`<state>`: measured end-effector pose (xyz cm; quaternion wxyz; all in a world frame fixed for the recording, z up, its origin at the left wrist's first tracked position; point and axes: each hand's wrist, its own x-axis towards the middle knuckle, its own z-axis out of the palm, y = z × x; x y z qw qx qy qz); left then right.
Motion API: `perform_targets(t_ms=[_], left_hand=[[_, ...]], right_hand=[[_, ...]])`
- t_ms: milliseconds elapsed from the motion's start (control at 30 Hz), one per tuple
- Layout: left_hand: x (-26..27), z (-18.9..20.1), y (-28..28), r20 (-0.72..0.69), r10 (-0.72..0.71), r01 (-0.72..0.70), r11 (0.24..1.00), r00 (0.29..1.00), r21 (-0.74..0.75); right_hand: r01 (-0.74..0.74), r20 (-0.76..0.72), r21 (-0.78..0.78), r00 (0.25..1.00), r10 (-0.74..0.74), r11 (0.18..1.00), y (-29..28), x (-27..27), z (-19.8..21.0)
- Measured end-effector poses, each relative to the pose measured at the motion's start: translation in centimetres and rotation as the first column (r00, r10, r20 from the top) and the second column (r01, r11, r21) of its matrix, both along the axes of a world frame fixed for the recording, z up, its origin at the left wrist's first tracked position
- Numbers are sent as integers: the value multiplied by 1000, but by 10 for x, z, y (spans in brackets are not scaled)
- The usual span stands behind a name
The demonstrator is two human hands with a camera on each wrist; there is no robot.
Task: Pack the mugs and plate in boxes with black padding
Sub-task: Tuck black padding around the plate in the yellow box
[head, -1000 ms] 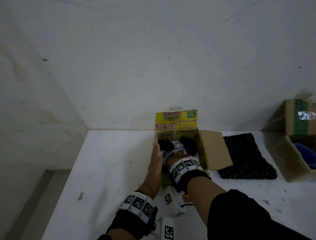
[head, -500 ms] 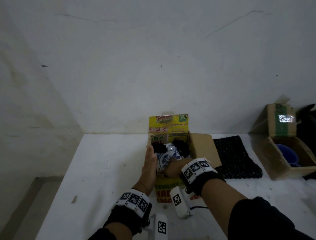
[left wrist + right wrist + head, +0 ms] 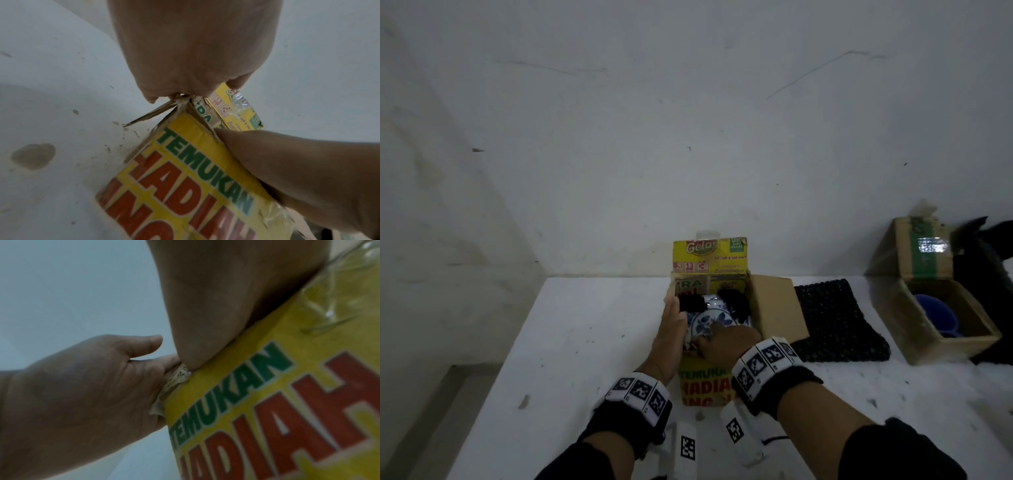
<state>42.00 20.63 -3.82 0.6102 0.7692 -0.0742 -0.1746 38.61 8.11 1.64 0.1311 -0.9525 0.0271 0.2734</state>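
Note:
A yellow printed carton (image 3: 705, 387) stands open mid-table. Inside it lies a blue-and-white patterned mug (image 3: 709, 318), with lumps of black padding (image 3: 691, 303) on either side of it. My left hand (image 3: 671, 322) lies flat, fingers straight, against the carton's left wall. My right hand (image 3: 722, 342) reaches over the near rim, its fingers bent onto the mug's near side. In the left wrist view the left hand (image 3: 195, 48) presses a torn flap of the carton (image 3: 195, 178). The right wrist view shows only the palm of the right hand (image 3: 216, 296) on the carton (image 3: 267, 402); its fingers are hidden.
A black padding mat (image 3: 835, 322) lies on the white table (image 3: 585, 342) just right of the carton. At the far right stands a brown cardboard box (image 3: 945, 346) holding a blue mug (image 3: 935, 315). A wall rises close behind, and the table's left edge drops off.
My right hand has drawn back from deep in the carton toward its near rim, uncovering more of the patterned mug. The left hand stays against the left wall.

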Motion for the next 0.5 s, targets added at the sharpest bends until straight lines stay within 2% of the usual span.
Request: perform_targets(t_ms=[67, 133, 200, 233, 300, 367, 500], left_hand=[[0, 2, 0, 27, -7, 5, 998, 1000, 66], [1, 7, 1, 38, -23, 14, 975, 999, 223], [-2, 18, -1, 65, 2, -26, 930, 998, 367], [-4, 25, -5, 121, 22, -70, 912, 992, 403], [-12, 41, -16, 283, 56, -165, 910, 957, 381], [-24, 57, -38, 379, 57, -172, 945, 924, 277], [-55, 80, -101, 359, -40, -28, 983, 933, 182]], right_hand=[[-57, -11, 6, 998, 57, 998, -6, -3, 1], [-73, -6, 75, 997, 74, 995, -15, -2, -1], [-88, 71, 140, 994, 79, 986, -28, -5, 5], [-83, 136, 177, 989, 59, 981, -36, -10, 13], [-65, 282, 265, 959, -13, 962, -57, -23, 28], [-44, 395, 303, 915, -83, 952, -86, -36, 39], [170, 479, 302, 824, -304, 938, -154, -61, 44]])
